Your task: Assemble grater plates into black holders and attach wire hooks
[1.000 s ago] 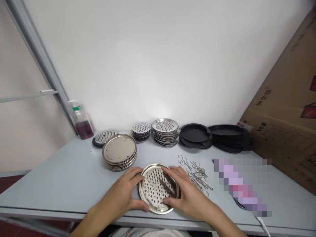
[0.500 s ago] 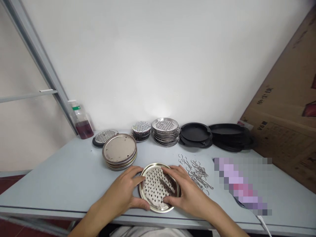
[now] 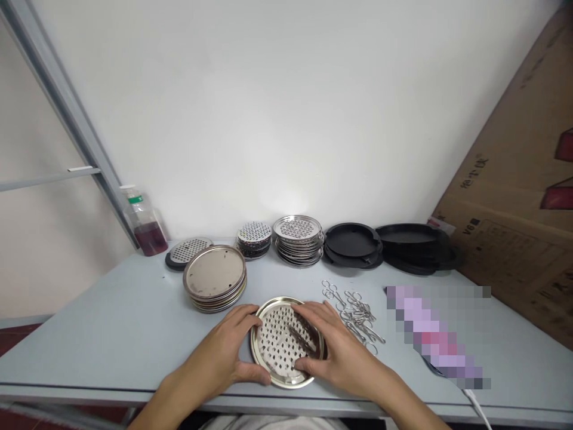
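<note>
A round, shiny metal tray (image 3: 263, 373) lies near the table's front edge, with a perforated metal disc (image 3: 278, 340) inside its rim. My left hand (image 3: 237, 346) curves around the tray's left side, thumb at the lower rim and fingertips at the upper left. On the opposite side, my right hand (image 3: 329, 340) grips the tray with its thumb and fingertips reaching inside over the disc. A dark streak, seemingly shadow or reflection, shows beside the right fingers. Just right of that hand lies a loose pile of small scissor-like metal pieces with ring handles (image 3: 358, 313).
Behind my left hand stands a stack of round metal trays (image 3: 215, 272). Along the wall are perforated discs (image 3: 254, 232), more stacked trays (image 3: 298, 228), black pans (image 3: 353, 240) and a bottle of dark red liquid (image 3: 150, 236). A cardboard box (image 3: 514, 239) borders the right side.
The view has shifted slightly. Both hands stay on the tray in nearly the same grip, and nothing else has visibly moved.
</note>
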{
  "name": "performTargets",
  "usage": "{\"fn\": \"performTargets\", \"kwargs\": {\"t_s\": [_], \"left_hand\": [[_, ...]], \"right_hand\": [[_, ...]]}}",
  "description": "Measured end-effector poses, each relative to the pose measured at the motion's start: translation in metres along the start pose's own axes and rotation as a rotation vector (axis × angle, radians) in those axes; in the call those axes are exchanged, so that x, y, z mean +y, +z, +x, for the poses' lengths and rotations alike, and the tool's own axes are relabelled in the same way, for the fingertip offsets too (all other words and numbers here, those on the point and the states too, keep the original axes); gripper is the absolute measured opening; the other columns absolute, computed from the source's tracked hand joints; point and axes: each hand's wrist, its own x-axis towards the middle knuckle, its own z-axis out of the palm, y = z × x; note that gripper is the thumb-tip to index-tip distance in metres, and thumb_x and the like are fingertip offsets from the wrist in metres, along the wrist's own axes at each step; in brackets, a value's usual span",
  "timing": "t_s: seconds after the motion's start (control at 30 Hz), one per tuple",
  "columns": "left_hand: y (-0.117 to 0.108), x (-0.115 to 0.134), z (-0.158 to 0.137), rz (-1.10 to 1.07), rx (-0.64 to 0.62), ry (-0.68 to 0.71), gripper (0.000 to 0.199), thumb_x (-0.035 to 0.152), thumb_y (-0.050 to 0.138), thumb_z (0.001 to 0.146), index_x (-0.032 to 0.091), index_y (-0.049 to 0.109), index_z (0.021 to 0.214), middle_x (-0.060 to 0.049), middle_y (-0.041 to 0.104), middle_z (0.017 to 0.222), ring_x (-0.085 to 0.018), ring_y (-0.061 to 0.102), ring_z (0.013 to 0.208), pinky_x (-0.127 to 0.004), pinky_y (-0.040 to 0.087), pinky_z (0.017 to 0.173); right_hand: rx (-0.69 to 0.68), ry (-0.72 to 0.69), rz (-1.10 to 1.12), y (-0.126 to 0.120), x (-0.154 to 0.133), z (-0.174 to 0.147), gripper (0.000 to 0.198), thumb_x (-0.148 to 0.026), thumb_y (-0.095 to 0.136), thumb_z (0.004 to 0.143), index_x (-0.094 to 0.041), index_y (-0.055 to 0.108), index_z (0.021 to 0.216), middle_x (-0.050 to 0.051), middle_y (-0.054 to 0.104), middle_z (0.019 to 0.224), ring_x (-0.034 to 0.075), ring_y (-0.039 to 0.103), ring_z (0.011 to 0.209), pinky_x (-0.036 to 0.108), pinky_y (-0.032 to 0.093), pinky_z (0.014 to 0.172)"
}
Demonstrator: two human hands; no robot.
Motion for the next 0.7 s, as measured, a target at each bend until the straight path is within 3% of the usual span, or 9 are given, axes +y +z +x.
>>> {"fn": "performTargets", "kwargs": {"t_s": [0.43, 0.7], "left_hand": [[0.0014, -0.0003, 0.0017, -0.038, 0.002, 0.016, 0.072, 0.059, 0.084, 0.058, 0.019, 0.062, 0.114, -0.017, 0.056, 0.136, -0.034, 0.052, 0.126, -0.052, 0.043, 0.108], [0.0034, -0.0072, -0.0012, -0.039, 0.000, 0.009, 0.079, 0.061, 0.083, 0.059, 0.022, 0.059, 0.123, -0.017, 0.051, 0.142, -0.036, 0.048, 0.132, -0.055, 0.040, 0.109]], "right_hand": [[-0.002, 0.023, 0.010, 0.0016, 0.0025, -0.0003, 0.085, -0.037, 0.080, 0.070, -0.031, 0.042, 0.146, 0.007, 0.048, 0.146, 0.031, 0.034, 0.140, 0.056, 0.009, 0.121], [-0.006, 0.027, 0.004, 0.0014, 0.0028, -0.0003, 0.085, -0.036, 0.080, 0.070, -0.030, 0.042, 0.146, 0.008, 0.048, 0.147, 0.031, 0.034, 0.141, 0.056, 0.008, 0.120]]}}
